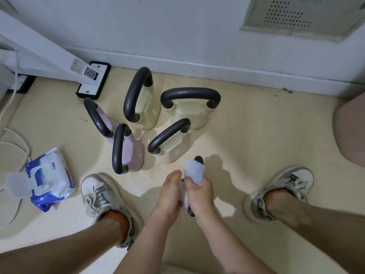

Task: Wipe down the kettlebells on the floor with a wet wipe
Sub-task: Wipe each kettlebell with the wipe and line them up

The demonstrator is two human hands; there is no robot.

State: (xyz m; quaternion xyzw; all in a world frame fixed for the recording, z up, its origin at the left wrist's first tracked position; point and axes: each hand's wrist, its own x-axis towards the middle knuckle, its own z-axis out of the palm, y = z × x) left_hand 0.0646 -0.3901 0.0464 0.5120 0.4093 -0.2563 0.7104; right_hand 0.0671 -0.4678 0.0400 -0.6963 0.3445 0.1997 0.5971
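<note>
My right hand (199,191) pinches the wipe (194,173) round a kettlebell (197,161) handle held up between my feet, left hand (170,191) bracing it; five more wait toward the wall.

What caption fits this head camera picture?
Both hands wipe a kettlebell handle with a wet wipe beside five kettlebells.
</note>
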